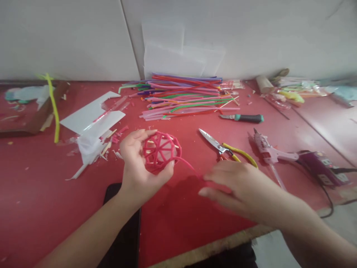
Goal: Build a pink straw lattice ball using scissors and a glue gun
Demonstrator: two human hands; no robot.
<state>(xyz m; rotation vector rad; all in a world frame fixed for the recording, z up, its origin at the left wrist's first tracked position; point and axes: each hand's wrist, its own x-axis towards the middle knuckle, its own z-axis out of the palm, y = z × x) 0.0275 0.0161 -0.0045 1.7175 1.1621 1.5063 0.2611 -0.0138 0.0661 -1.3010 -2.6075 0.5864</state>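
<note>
My left hand (136,163) is curled around a small round openwork frame (160,147) with pinkish-red spokes and rim, and pale stick ends show inside it. From the frame's lower right, near my left thumb, a pinkish-red pipe cleaner (186,163) stretches toward my right hand (234,186). Its far end meets the fingertips of that hand, which is somewhat blurred; the grip looks closed on the strand. Just beyond my right hand lie scissors (217,143) with yellow handles, their blades pointing to the back left.
Behind the hands lies a pile of coloured pipe cleaners (184,95). A utility knife (245,118) and a glue gun (270,149) are on the right. A white cut sheet (86,108), scraps and a yellow pipe cleaner (52,108) are left. A dark phone-like slab (126,230) lies under my left forearm.
</note>
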